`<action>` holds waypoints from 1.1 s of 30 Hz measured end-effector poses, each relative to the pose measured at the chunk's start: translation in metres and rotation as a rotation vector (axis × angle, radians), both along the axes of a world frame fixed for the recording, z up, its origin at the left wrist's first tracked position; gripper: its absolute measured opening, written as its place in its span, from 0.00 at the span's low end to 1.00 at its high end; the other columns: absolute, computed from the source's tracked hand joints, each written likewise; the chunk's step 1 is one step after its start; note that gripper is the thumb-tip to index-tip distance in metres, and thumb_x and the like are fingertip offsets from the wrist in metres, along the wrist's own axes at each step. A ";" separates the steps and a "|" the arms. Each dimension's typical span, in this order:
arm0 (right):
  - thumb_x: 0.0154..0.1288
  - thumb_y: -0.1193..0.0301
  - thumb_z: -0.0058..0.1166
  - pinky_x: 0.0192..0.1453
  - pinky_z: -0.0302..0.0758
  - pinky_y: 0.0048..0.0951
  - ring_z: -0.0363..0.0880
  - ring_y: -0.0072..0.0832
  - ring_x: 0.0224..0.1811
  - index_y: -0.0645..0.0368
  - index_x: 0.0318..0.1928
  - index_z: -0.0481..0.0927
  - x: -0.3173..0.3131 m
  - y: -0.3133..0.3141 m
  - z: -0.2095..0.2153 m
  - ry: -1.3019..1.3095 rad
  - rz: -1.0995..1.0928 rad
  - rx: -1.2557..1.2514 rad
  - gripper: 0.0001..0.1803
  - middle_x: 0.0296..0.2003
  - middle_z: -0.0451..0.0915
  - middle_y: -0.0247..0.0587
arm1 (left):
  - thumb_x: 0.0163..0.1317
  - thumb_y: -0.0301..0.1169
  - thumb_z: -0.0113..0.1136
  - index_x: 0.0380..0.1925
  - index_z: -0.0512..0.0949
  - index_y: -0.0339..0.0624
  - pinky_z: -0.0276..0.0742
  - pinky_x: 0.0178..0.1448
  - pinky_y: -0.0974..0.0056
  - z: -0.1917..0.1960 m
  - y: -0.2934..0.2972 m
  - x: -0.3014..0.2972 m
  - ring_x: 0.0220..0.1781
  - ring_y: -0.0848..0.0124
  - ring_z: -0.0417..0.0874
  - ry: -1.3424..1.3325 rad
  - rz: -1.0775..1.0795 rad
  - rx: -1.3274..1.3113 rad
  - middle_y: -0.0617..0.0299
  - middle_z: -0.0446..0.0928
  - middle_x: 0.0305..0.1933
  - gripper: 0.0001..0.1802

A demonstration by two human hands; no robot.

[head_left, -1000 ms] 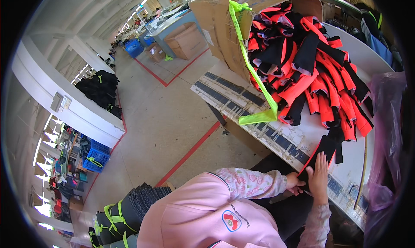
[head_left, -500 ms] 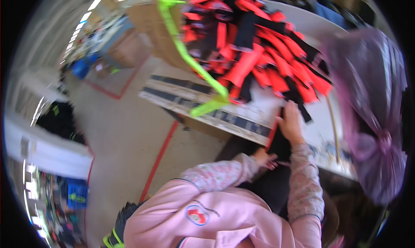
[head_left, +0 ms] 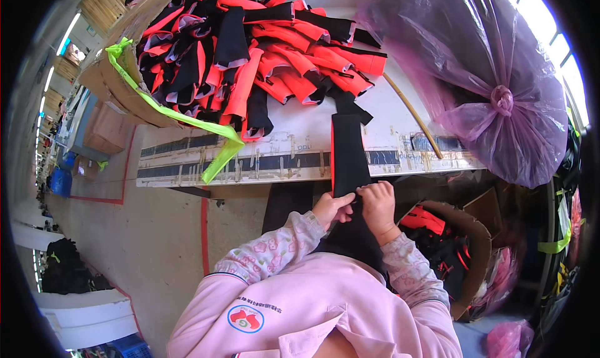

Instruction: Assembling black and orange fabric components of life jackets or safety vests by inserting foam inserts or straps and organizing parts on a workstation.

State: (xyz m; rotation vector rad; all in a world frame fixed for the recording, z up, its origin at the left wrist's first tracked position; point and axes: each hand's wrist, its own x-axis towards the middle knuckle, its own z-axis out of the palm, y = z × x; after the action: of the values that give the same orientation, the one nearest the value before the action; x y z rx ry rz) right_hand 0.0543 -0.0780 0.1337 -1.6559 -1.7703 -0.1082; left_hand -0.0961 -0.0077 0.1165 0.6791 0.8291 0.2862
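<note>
A long black fabric piece [head_left: 350,149] with a coral-orange edge lies across the front edge of the white table, its near end hanging toward me. My left hand [head_left: 334,210] is closed on the left corner of that near end, thumb on top. Beside it, my right hand [head_left: 377,207] pinches the right corner with bent fingers. Past the far end of the piece is a large heap of black and coral-orange fabric pieces [head_left: 275,58], piled loosely on the table.
A purple plastic bag [head_left: 475,89], knotted, bulges over the table's right side. Near it lies a thin wooden stick [head_left: 412,117]. A bright yellow-green strip [head_left: 181,117] trails from a cardboard box [head_left: 112,77] at left. Below right stands an open carton [head_left: 478,245] with more fabric pieces.
My view has swung to the right. My right hand has drawn back from the tabletop and both hands now grip the near end of the black piece, which lies straight over the edge.
</note>
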 end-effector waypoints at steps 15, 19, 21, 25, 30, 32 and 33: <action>0.59 0.72 0.51 0.50 0.70 0.28 0.73 0.22 0.52 0.48 0.57 0.67 0.012 -0.080 -0.007 2.133 -0.063 -0.108 0.23 0.52 0.73 0.27 | 0.60 0.37 0.57 0.51 0.69 0.34 0.67 0.58 0.65 0.061 0.035 0.018 0.50 0.70 0.76 -0.745 0.163 0.045 0.58 0.75 0.49 0.23; 0.60 0.72 0.49 0.53 0.68 0.32 0.73 0.21 0.52 0.45 0.55 0.67 0.005 -0.088 -0.029 2.151 -0.082 -0.182 0.21 0.51 0.74 0.24 | 0.58 0.30 0.59 0.46 0.72 0.33 0.71 0.51 0.71 0.067 0.015 0.030 0.43 0.79 0.75 -0.495 0.308 0.360 0.64 0.76 0.43 0.17; 0.60 0.73 0.49 0.54 0.67 0.34 0.73 0.21 0.52 0.45 0.54 0.67 0.003 -0.088 -0.032 2.161 -0.110 -0.215 0.20 0.51 0.73 0.23 | 0.59 0.32 0.59 0.46 0.73 0.33 0.71 0.50 0.72 0.067 0.011 0.031 0.42 0.80 0.75 -0.407 0.349 0.491 0.65 0.77 0.41 0.17; 0.58 0.76 0.49 0.55 0.66 0.35 0.72 0.25 0.53 0.46 0.55 0.67 0.022 -0.095 -0.030 2.122 -0.144 -0.134 0.23 0.51 0.73 0.26 | 0.59 0.31 0.58 0.49 0.72 0.35 0.71 0.50 0.72 0.064 0.015 0.028 0.44 0.79 0.76 -0.375 0.156 0.416 0.65 0.76 0.44 0.18; 0.44 0.81 0.44 0.52 0.75 0.36 0.75 0.35 0.48 0.65 0.51 0.68 0.143 -0.177 0.044 1.235 -0.331 0.182 0.27 0.46 0.74 0.44 | 0.61 0.31 0.55 0.46 0.73 0.32 0.72 0.52 0.68 0.065 0.043 -0.005 0.45 0.71 0.78 -0.293 -0.701 0.412 0.56 0.78 0.43 0.16; 0.44 0.81 0.44 0.53 0.73 0.36 0.74 0.37 0.49 0.65 0.51 0.69 0.185 -0.241 0.099 1.378 -0.425 0.208 0.27 0.47 0.74 0.46 | 0.62 0.28 0.52 0.45 0.73 0.32 0.76 0.47 0.67 0.053 0.074 -0.021 0.40 0.68 0.81 -0.168 -0.727 0.545 0.53 0.78 0.41 0.14; 0.50 0.79 0.46 0.53 0.72 0.35 0.73 0.36 0.50 0.65 0.52 0.68 0.216 -0.282 0.104 1.309 -0.505 0.155 0.24 0.47 0.73 0.46 | 0.62 0.29 0.52 0.44 0.73 0.31 0.77 0.44 0.67 0.040 0.083 -0.031 0.37 0.69 0.81 -0.181 -0.411 0.553 0.54 0.78 0.38 0.14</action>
State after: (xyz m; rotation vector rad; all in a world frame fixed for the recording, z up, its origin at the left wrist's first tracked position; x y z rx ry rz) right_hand 0.2699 -0.3600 0.2378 -1.4299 -0.3510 0.4937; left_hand -0.1268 0.0757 0.1565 1.2988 0.4160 0.1982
